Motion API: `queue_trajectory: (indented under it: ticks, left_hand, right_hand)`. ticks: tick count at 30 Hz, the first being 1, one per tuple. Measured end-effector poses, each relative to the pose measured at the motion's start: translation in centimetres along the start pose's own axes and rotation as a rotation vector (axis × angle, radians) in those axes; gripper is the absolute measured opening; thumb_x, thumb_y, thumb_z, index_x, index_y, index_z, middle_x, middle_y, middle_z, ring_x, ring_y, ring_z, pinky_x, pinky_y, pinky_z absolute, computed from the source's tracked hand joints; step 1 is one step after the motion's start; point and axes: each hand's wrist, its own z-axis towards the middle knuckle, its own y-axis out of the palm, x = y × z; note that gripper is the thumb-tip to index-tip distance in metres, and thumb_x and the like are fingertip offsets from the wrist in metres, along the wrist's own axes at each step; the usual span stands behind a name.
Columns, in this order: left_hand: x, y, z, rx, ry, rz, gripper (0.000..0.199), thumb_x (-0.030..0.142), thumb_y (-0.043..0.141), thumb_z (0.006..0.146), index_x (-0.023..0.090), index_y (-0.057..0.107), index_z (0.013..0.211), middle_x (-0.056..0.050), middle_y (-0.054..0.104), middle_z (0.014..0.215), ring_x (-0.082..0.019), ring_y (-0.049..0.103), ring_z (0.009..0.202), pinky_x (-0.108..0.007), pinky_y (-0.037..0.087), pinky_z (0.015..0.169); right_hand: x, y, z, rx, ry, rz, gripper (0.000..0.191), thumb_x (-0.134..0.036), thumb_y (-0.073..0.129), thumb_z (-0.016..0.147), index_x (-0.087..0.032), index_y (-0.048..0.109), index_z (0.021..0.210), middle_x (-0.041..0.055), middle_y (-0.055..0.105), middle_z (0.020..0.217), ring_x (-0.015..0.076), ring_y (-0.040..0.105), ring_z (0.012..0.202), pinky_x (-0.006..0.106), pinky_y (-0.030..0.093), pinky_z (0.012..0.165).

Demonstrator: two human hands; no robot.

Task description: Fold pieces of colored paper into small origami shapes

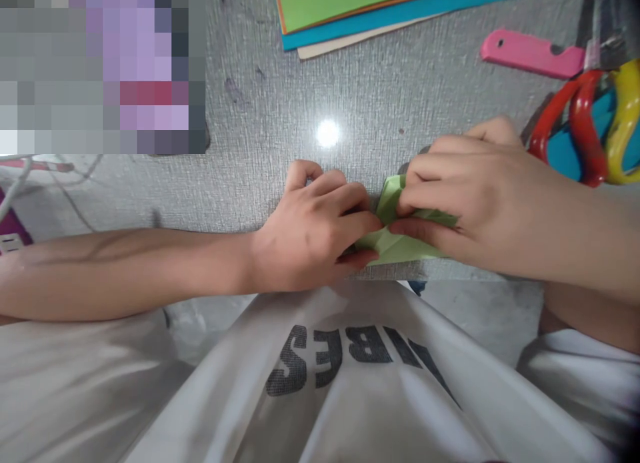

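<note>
A piece of light green paper (400,248), folded in places, lies at the near edge of the grey table. My left hand (325,223) has its thumb and index finger closed on the paper's left part, while its other fingers curl on the table. On the right part, my right hand (460,190) pinches a raised flap between thumb and bent fingers. The two hands nearly meet at the middle of the paper. Much of the sheet is hidden beneath them.
A stack of coloured paper sheets (360,10) lies at the far edge. Toward the right are a pink cutter (533,53), red-handled scissors (593,130) and a yellow handle (623,123). White cables (55,166) run at the left. The top left corner is pixelated.
</note>
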Motion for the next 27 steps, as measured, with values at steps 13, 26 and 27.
queue_trajectory:
  ticks: [13,26,27]
  left_hand:
    - [-0.4,0.5,-0.2,0.122,0.193,0.159,0.007,0.03,0.073,0.125,0.026,0.078,0.122,-0.005,0.074,0.118,-0.025,0.065,0.107,-0.051,0.043,0.102]
    - [0.9,-0.7,-0.9,0.007,0.402,0.465,0.037,0.041,0.063,0.133,0.013,0.086,0.137,-0.004,0.072,0.085,-0.022,0.06,0.082,-0.044,0.038,0.078]
    - [1.2,-0.8,-1.2,-0.034,0.405,0.491,0.043,0.045,0.062,0.134,0.011,0.086,0.142,-0.003,0.071,0.081,-0.022,0.059,0.078,-0.044,0.037,0.076]
  right_hand:
    - [1.4,-1.6,0.6,0.006,0.148,-0.045,0.025,-0.021,0.077,0.1,-0.032,0.056,0.092,0.0052,0.075,0.094,0.0394,0.076,0.109,0.058,0.046,0.099]
    - [-1.6,-2.4,-1.8,0.024,-0.21,-0.043,0.04,-0.024,0.051,0.126,-0.033,0.089,0.116,0.0011,0.082,0.094,0.0252,0.067,0.079,0.045,0.04,0.074]
    - [-1.8,-1.7,-1.7,-0.036,-0.224,-0.061,0.042,-0.019,0.051,0.124,-0.031,0.089,0.115,0.0008,0.078,0.087,0.0245,0.063,0.074,0.044,0.036,0.072]
